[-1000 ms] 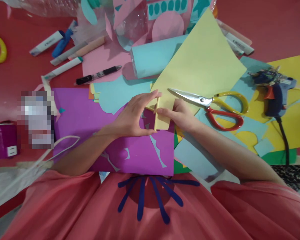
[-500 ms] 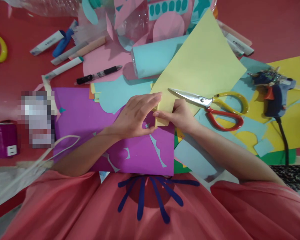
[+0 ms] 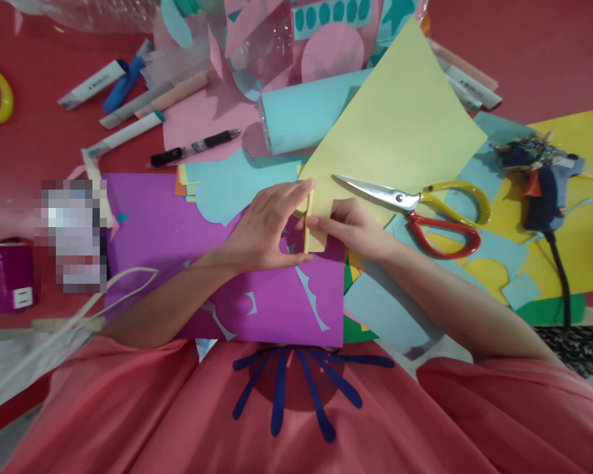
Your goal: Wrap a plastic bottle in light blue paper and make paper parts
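A small folded yellow paper piece (image 3: pixel 317 238) stands between both hands, above a purple sheet (image 3: pixel 277 309). My left hand (image 3: pixel 264 230) holds its upper and lower ends between fingertips and thumb. My right hand (image 3: pixel 353 227) pinches its side with thumb and fingers; part of those fingers is hidden behind the paper. Just right of the hands, scissors (image 3: pixel 400 197) with one yellow and one red handle lie partly open on a large pale yellow sheet (image 3: pixel 405 112).
A glue gun (image 3: pixel 546 191) with a cable lies at the right on coloured paper. Behind the hands is a light-blue wrapped cylinder (image 3: pixel 309 112). Markers (image 3: pixel 128 135) and a black pen (image 3: pixel 195 148) are at the upper left, a blurred-out object (image 3: pixel 76 237) at the left.
My right hand has shifted slightly left, its fingers now reaching around the paper piece. The folded piece has turned a little and moved slightly left, with my left fingertips.
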Available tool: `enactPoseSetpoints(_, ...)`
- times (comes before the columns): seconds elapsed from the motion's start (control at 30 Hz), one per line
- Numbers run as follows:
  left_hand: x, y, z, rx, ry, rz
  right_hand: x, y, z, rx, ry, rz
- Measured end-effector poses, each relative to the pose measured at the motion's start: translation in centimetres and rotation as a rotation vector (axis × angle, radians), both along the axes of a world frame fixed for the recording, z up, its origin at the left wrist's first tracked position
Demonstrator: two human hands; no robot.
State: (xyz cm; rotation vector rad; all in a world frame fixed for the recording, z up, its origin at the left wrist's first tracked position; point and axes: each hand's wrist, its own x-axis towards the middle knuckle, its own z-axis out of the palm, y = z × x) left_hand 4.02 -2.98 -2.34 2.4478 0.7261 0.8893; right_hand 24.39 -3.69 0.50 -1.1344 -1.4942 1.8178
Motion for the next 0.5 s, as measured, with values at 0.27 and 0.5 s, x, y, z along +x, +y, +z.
enactPoseSetpoints(0.27,-0.03,-0.02,-0.39,0.024,-0.026,0.061,-0.43,-0.01,-0.34,0.023,-0.071,-0.097)
enactPoseSetpoints(0.5,0.10,-0.24,-0.42,0.074,-0.025,0.075,-0.60,-0.19,-0.44,-0.005,-0.017,-0.096)
